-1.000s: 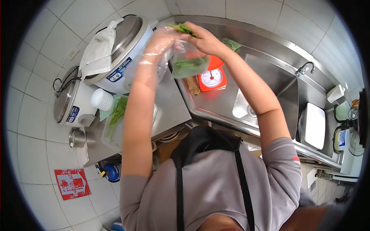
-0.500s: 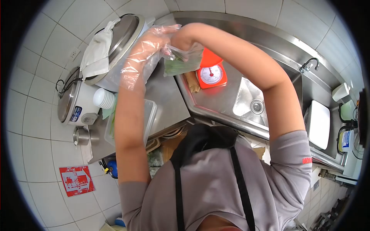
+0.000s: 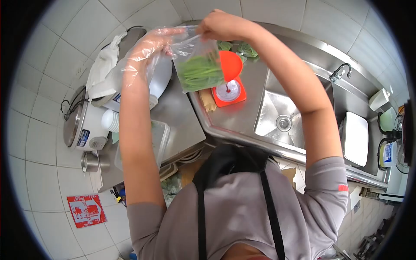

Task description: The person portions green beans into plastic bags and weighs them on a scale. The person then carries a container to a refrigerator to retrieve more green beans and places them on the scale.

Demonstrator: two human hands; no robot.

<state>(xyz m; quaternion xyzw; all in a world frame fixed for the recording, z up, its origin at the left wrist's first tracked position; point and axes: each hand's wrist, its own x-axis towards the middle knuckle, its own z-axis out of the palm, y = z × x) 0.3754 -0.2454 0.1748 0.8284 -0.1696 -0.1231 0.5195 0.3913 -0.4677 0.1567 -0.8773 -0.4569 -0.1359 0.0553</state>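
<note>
A clear plastic bag point(image 3: 200, 71) holding cut green stalks hangs upright between my hands, in front of the orange-red kitchen scale point(image 3: 229, 92). Loose clear plastic, apparently a disposable glove, covers my left hand point(image 3: 157, 42). Its index finger points toward the bag's top while its other fingers curl at the bag's left edge. Bare, my right hand point(image 3: 216, 27) pinches the top of the bag on the right. The scale's orange-red pan point(image 3: 231, 66) is partly behind the bag. Folds of plastic hide some of the left fingertips.
Behind the scale lie leafy greens point(image 3: 248, 50). A brown packet point(image 3: 207, 100) sits beside it. To the right is a steel sink point(image 3: 284, 123) with a faucet point(image 3: 341, 72). White cups point(image 3: 110, 120), a clear tub point(image 3: 161, 141) and a large cooker point(image 3: 74, 119) stand left.
My hands have moved apart, the left going left and the right rising. The bag now hangs spread out, its green stalks plainer. The view has shifted slightly.
</note>
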